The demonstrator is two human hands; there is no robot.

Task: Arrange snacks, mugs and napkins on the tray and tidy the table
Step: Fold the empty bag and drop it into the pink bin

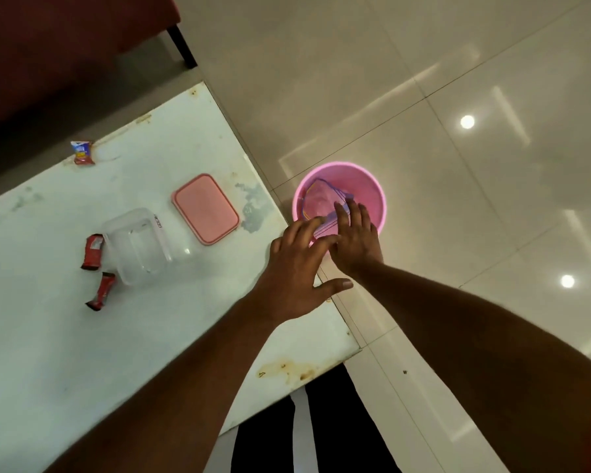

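I am pressing my right hand [354,240] flat on a clear plastic bag [323,203] inside the pink bin [372,189] beside the table [185,336], my left hand [297,271] hovering spread. The bag looks light, limp and slippery, best pinched at its edge.

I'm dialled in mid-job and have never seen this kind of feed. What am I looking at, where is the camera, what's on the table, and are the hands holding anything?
There is no machine here: a person works with bare hands, and the single picture comes from a camera worn on their head, looking down. On the white table lie a clear plastic container, its pink lid beside it, two red snack wrappers at the container's left, and a small snack packet at the far edge. On the floor beside the table stands a pink bin. Both hands reach over it: the right hand presses a clear plastic bag into it, and the left hand hovers with spread fingers, holding nothing.
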